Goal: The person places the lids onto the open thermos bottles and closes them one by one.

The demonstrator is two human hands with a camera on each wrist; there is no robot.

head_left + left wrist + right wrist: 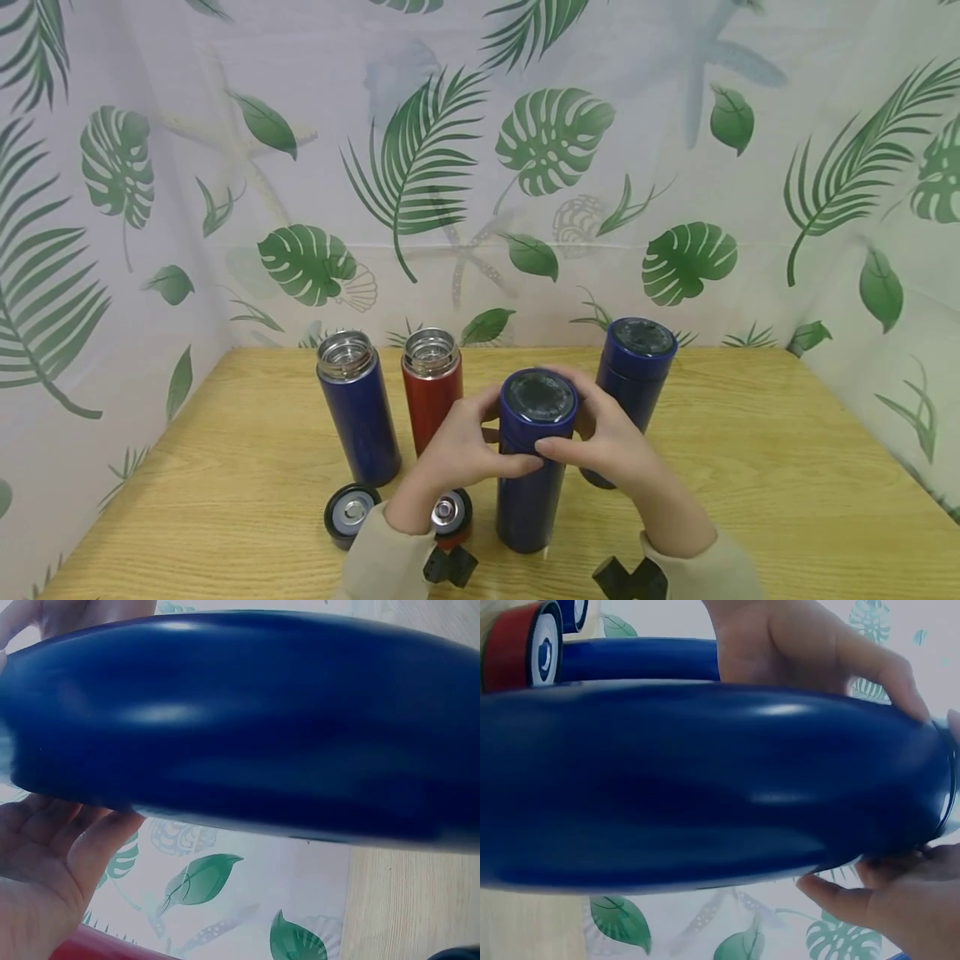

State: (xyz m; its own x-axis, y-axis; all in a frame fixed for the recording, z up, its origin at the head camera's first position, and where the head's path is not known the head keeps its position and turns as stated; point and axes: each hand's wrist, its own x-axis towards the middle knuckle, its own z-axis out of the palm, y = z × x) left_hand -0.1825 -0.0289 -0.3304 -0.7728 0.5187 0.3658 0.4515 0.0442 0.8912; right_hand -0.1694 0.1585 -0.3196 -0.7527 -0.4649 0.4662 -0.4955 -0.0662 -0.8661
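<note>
A dark blue thermos (531,500) with a black-topped lid (540,396) stands upright between both hands. My left hand (467,446) grips its upper part from the left, the thumb across the front just below the lid seam. From the right, my right hand (603,437) curls round the lid end, its thumb at the seam and its fingers behind. The blue body (247,727) fills much of the left wrist view, with the left hand (45,862) at its upper end. In the right wrist view the right hand (892,900) holds that same end.
An uncapped blue thermos (360,425) and an uncapped red thermos (432,392) stand to the left. A dark lid (351,512) and a red-rimmed lid (452,512) lie upturned before them. Another capped blue thermos (637,375) stands behind the right hand on the wooden table (787,500).
</note>
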